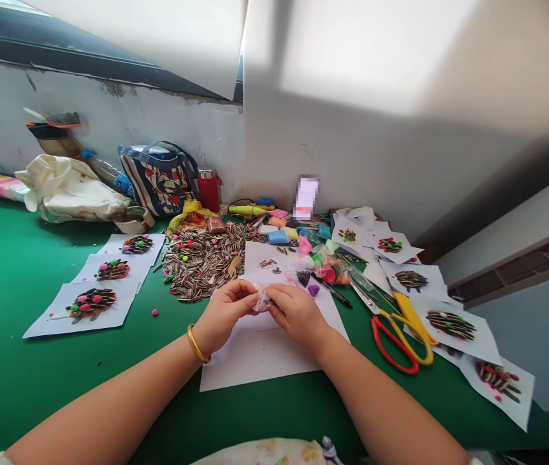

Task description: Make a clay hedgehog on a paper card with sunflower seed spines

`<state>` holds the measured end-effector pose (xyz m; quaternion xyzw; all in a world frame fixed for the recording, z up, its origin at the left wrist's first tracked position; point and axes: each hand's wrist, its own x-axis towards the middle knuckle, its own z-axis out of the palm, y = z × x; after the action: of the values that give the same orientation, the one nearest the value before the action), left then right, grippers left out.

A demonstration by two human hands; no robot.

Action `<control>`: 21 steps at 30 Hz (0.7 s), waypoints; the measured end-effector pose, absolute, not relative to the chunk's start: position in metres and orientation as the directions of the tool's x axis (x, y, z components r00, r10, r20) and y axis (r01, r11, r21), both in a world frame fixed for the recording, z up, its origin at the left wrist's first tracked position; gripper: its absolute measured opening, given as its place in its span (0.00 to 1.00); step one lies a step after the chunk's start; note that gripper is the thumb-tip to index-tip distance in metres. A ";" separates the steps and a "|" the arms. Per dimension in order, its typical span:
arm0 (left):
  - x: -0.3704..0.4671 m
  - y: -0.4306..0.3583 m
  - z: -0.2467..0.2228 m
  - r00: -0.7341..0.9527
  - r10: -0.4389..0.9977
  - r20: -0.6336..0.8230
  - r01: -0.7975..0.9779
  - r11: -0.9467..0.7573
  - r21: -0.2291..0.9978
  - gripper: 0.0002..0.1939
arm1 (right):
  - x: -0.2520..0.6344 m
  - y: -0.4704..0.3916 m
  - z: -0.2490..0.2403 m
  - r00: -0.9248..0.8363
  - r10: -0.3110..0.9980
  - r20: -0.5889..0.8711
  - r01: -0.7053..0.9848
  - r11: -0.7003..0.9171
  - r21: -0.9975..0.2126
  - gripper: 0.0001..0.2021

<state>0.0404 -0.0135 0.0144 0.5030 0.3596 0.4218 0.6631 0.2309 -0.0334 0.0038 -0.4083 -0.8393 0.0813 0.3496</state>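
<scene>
My left hand (228,310) and my right hand (298,313) meet over a white paper sheet (259,361). Between their fingertips is a small clear plastic bag (261,298) with something pale purple in it. Both hands are closed, pinching the bag from either side. Beyond them lies a heap of striped sunflower seeds (207,258) mixed with small coloured balls. Just past my right hand are a purple clay lump (313,290), a black clay lump (303,278) and a black pen (335,294).
Scissors (403,342) with red and yellow handles lie at the right. Seed pictures on paper (126,303) lie left, with more (482,339) along the right edge. Clay packets (278,237), a striped bag (158,184), a red bottle (208,190) and a cream bag (68,194) line the wall.
</scene>
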 end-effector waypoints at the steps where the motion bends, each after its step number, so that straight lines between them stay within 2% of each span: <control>1: 0.040 -0.013 0.015 0.383 0.922 -0.061 -0.200 0.148 0.969 0.10 | 0.231 -0.033 0.004 -0.434 0.736 0.519 0.639 0.658 -0.398 0.12; 5: 0.041 -0.012 0.016 0.391 0.917 -0.071 -0.183 0.153 0.971 0.11 | 0.231 -0.033 0.005 -0.465 0.729 0.502 0.668 0.661 -0.341 0.11; 8: 0.040 -0.012 0.016 0.381 0.924 -0.038 -0.163 0.108 0.981 0.11 | 0.231 -0.034 0.005 -0.430 0.741 0.516 0.669 0.645 -0.369 0.11; 11: 0.039 -0.013 0.015 0.357 0.932 0.064 -0.098 -0.031 0.995 0.10 | 0.231 -0.038 0.006 -0.370 0.774 0.514 0.661 0.608 -0.440 0.12; 15: 0.037 -0.016 0.013 0.410 0.886 0.217 0.016 -0.245 0.969 0.06 | 0.232 -0.041 0.008 -0.331 0.830 0.450 0.678 0.540 -0.498 0.20; 18: 0.036 -0.018 0.015 0.474 0.825 0.307 0.109 -0.401 0.909 0.02 | 0.235 -0.041 0.007 -0.360 0.875 0.324 0.655 0.485 -0.580 0.21; 21: 0.035 -0.017 0.017 0.491 0.794 0.358 0.192 -0.499 0.845 0.03 | 0.239 -0.041 0.005 -0.385 0.898 0.214 0.619 0.423 -0.662 0.22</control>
<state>0.0349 -0.0167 0.0174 0.7727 0.3191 0.3906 0.3854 0.2387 -0.0406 0.0049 -0.4770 -0.7948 0.2469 0.2827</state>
